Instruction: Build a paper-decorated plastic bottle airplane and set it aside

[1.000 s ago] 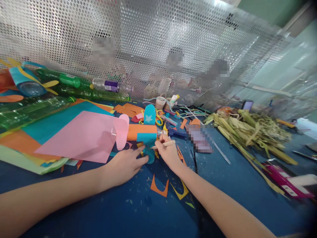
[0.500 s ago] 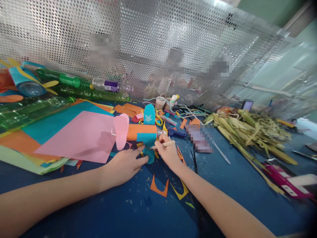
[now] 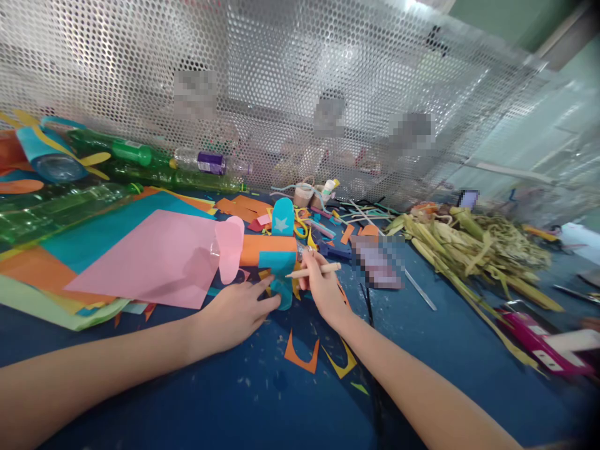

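Bottle (image 3: 253, 250) in orange paper lies ahead of you, its pink piece (image 3: 230, 250) and blue wings already on. The twelve o'clock wing (image 3: 283, 209) bears a star (image 3: 281, 224); whether the six o'clock wing (image 3: 284, 304) is marked, you can't tell. Your left hand (image 3: 237, 315) rests spread, gripping nothing, fingers on that wing from eight o'clock; your right hand (image 3: 323, 290) pinches a pen (image 3: 300, 272) at four o'clock.

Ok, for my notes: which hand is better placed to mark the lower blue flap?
Likely the right hand: it holds the beige pen, tip near the blue flap, which the left hand touches.
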The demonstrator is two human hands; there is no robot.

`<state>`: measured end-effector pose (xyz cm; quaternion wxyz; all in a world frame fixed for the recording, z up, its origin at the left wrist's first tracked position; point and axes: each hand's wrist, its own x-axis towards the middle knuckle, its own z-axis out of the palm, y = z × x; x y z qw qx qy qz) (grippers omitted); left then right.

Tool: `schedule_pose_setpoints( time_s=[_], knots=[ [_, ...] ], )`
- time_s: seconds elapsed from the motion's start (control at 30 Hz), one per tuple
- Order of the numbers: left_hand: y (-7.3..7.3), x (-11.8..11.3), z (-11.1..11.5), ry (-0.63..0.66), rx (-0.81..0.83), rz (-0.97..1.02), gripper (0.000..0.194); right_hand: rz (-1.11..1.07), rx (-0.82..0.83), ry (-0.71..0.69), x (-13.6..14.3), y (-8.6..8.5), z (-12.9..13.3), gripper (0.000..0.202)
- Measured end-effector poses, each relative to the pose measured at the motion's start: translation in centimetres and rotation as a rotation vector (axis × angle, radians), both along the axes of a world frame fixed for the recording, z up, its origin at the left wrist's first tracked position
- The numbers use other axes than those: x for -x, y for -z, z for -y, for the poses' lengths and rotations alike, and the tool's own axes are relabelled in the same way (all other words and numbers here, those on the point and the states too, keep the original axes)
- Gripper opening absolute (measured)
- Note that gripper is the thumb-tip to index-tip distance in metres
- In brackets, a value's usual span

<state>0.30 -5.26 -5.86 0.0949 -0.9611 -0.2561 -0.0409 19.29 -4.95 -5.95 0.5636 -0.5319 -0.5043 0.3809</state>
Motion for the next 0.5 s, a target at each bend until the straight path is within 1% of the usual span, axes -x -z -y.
schedule_pose_setpoints(
  time_s=[0.13,0.23,0.37,0.5],
  knots=[
    [0.01,-0.05,-0.04,0.002,0.002,-0.008,0.031,0.136,-0.049,-0.009,-0.44,0.25,-0.01,0.027],
    [0.03,-0.03,-0.02,-0.005,0.009,-0.021,0.033,0.22,-0.05,-0.04,-0.8,0.71,-0.17,0.028],
    [0.11,0.03,-0.05,-0.007,0.009,-0.013,0.032,0.258,-0.05,-0.084,-0.78,0.97,-0.35,0.029],
    [0.1,0.01,-0.11,-0.006,0.007,-0.006,0.032,0.26,-0.051,-0.067,-0.62,0.91,-0.37,0.029]
  ],
)
